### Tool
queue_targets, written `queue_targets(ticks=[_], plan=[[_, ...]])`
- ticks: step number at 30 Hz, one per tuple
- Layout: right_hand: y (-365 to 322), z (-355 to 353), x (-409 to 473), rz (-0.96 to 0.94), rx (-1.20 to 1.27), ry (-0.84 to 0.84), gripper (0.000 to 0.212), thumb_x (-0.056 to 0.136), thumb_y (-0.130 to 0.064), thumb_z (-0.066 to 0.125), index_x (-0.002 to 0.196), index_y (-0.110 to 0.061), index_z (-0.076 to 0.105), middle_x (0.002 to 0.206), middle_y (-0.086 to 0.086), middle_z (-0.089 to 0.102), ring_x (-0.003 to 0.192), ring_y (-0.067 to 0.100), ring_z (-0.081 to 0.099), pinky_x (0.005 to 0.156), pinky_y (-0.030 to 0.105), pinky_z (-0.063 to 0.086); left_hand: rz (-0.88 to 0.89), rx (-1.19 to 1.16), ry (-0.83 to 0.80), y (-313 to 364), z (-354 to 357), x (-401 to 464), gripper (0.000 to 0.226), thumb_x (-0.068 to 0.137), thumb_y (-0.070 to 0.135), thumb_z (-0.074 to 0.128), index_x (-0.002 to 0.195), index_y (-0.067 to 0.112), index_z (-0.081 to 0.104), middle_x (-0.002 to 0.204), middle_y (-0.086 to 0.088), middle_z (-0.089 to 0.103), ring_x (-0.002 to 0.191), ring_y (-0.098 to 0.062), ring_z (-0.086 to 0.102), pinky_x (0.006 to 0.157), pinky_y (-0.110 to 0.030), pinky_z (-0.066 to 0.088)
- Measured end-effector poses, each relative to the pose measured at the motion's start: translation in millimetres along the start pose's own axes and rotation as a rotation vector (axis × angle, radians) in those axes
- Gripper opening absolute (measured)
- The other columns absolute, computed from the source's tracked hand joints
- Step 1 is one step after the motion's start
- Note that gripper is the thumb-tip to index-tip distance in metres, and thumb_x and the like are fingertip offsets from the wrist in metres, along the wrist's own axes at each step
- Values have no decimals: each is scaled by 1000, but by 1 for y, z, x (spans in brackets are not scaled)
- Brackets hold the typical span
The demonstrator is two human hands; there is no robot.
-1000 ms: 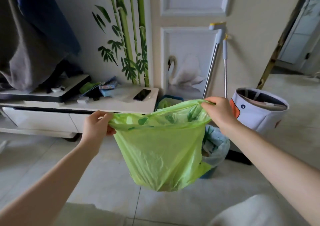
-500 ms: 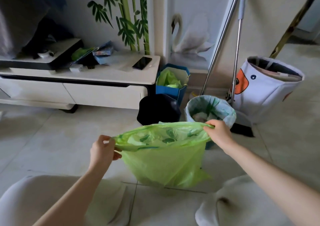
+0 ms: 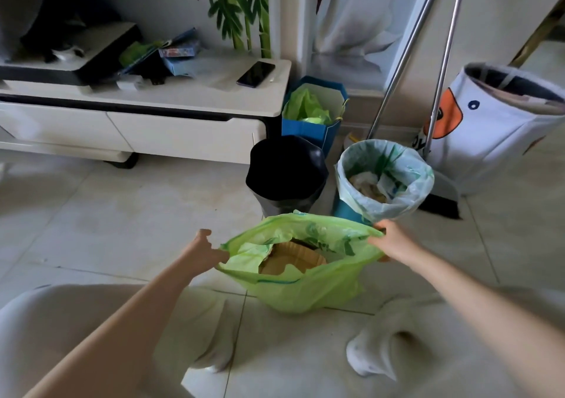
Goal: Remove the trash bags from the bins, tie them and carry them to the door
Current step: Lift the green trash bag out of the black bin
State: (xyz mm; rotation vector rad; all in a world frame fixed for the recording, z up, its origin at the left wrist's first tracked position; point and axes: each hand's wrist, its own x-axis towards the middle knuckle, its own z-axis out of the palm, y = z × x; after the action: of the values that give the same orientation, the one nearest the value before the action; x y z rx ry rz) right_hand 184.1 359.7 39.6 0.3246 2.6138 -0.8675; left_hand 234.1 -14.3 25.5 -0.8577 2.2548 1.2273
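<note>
A light green trash bag rests on the tiled floor in front of my knees. Its mouth is open, and brown paper waste shows inside. My left hand pinches the bag's left rim and my right hand grips its right rim, stretching the opening between them. Just behind the bag stands a black bin with no liner. To the right of that bin is a blue bin lined with a pale translucent bag that holds trash.
A blue paper bag holding green plastic stands against the wall behind the bins. A broom and dustpan lean at the right beside a white duck-print basket. A low white cabinet with a phone fills the left.
The green bag has come down from chest height to the floor with both hands still on its rim. My view has tilted downward, and the bag's mouth now gapes open.
</note>
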Motion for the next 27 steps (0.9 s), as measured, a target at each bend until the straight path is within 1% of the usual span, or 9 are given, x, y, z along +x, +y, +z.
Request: queue_targets(ticks=[2,4,8,11,15,18,21,24,27], plan=[[1,1,0,-8,-70,-39,21,82,-18,65,101,-14,58,82,8,64,56,13,59,42,19,43,49,4,7,4,4,8,76,68,16,80,135,7,44,105,-8,60,93,-26,56,75,-31,45],[2,2,1,-24,-138,-41,23,81,-20,65,102,-10,59,82,7,63,62,18,58,53,26,47,87,91,61,7,5,14,53,74,30,79,119,9,61,102,-9,67,95,-27,61,80,-33,49],[6,1,2,-87,-268,-32,29,81,-21,66,108,-14,61,99,5,65,86,24,61,76,35,51,144,266,99,6,12,20,29,75,34,78,93,13,70,89,-8,67,75,-23,60,60,-27,43],[8,-1,3,-157,-316,28,9,84,-18,63,91,-15,67,84,2,64,84,28,64,73,36,52,176,394,115,8,14,20,6,77,18,72,78,13,71,79,-7,69,62,-19,59,52,-23,43],[12,-5,10,-150,-339,109,34,89,-13,55,57,-20,45,66,4,52,70,29,55,61,33,41,185,539,194,15,5,14,16,89,16,43,84,12,57,80,-14,65,60,-31,67,60,-33,55],[11,-9,15,-148,-272,132,20,86,-2,52,79,-16,66,85,9,68,84,32,63,71,37,51,102,511,186,17,-4,10,24,92,11,23,86,7,46,75,-20,61,45,-35,67,60,-40,57],[10,-8,16,-165,-225,166,25,85,-1,55,103,-14,67,108,9,70,97,30,64,83,40,53,156,512,237,23,-12,11,19,90,2,23,87,7,40,82,-24,60,45,-35,67,56,-37,52],[8,-10,14,-175,-236,158,21,84,-1,55,85,-21,63,96,8,71,84,27,63,74,37,53,249,409,276,30,-21,18,15,97,8,30,90,10,44,82,-23,60,42,-30,66,52,-35,51],[7,-15,15,-190,-168,193,17,83,1,57,83,-13,67,91,9,71,83,28,63,73,34,50,309,275,306,37,-32,22,10,97,15,45,95,8,53,71,-21,67,42,-27,66,61,-42,59]])
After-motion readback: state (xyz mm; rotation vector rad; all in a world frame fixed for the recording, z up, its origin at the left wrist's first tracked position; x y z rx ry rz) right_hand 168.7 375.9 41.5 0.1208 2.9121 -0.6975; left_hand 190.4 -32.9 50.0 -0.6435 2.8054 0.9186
